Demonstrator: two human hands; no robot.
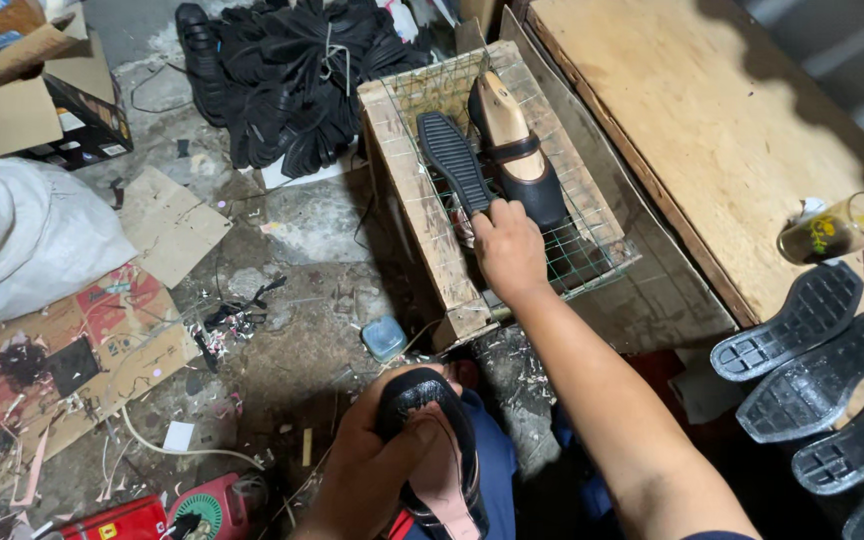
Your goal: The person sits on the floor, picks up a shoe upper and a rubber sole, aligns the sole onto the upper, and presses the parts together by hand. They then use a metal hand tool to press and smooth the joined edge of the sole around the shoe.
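While the left hand point(372, 470) grips a black shoe point(434, 450), the right hand point(508, 250) pinches a black rubber sole point(455, 162) on a wire rack point(592, 250).

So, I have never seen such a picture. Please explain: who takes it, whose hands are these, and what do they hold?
A camera worn on a person's head looks down at their own two bare hands. The right hand reaches into a wire rack framed in wood and touches a black sole, which lies beside a shoe on a last. The left hand holds another shoe near the lap. More soles lie on the bench, beside a glass.
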